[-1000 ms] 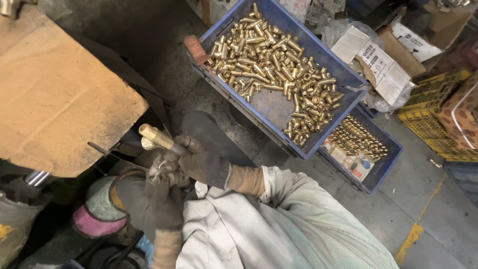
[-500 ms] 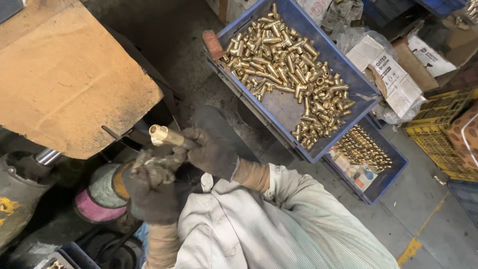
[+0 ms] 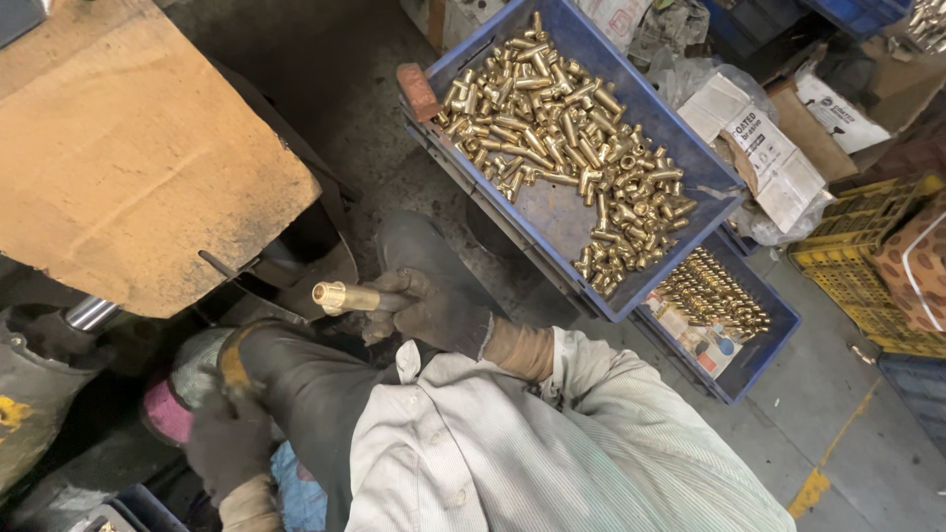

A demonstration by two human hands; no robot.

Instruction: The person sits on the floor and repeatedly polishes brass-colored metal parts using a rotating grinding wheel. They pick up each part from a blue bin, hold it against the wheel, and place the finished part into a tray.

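Observation:
My right hand [image 3: 434,313], in a dark dirty glove, grips a brass tube fitting [image 3: 345,296] by one end. The fitting's open end points left toward the dark machine opening [image 3: 296,258] under the cardboard. My left hand [image 3: 225,445], also gloved, hangs low at the bottom left beside a pink round object [image 3: 166,414], apart from the fitting. Its fingers look curled, and whether it holds anything is hidden. A dark knee [image 3: 305,389] lies between the two hands.
A blue crate [image 3: 690,212] heaped with several brass fittings [image 3: 562,148] stands up right. A lower blue crate [image 3: 759,355] holds rows of brass parts. A cardboard sheet [image 3: 128,167] covers the machine at left. Paper-wrapped packs [image 3: 759,148] and a yellow crate [image 3: 867,256] sit at right.
My left hand has let go near the fitting and dropped down to the bottom left. My right hand still holds the brass fitting, now alone, a little lower.

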